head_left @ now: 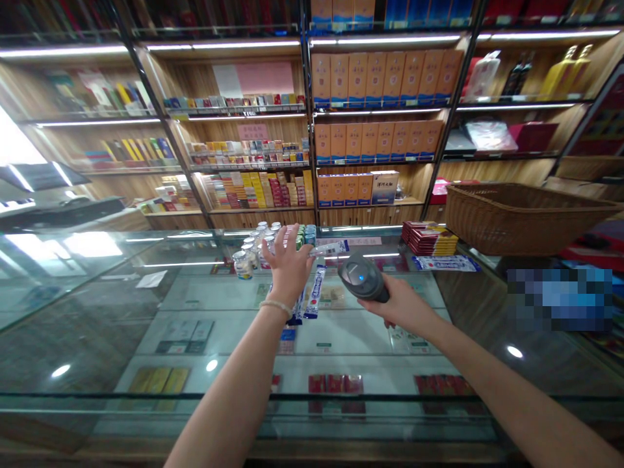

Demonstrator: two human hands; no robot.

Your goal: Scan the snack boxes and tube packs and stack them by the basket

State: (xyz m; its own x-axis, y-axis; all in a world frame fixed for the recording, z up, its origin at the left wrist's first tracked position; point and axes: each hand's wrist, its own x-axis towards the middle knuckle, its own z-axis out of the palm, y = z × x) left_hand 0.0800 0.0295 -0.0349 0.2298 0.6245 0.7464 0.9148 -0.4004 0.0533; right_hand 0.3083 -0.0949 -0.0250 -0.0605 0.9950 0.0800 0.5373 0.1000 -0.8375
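Over the glass counter (97, 312) the left hand (287, 266) pinches a blue-white packet (331, 248), long axis level and pointing right, just up-left of the scanner (363, 278) gripped in the right hand (404, 305), the nearer hand

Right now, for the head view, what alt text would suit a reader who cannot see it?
The right hand holds a grey barcode scanner over a glass counter, beside blue-and-white packets held in the left hand. Small bottles and a wicker basket stand further back, before stocked shelves.
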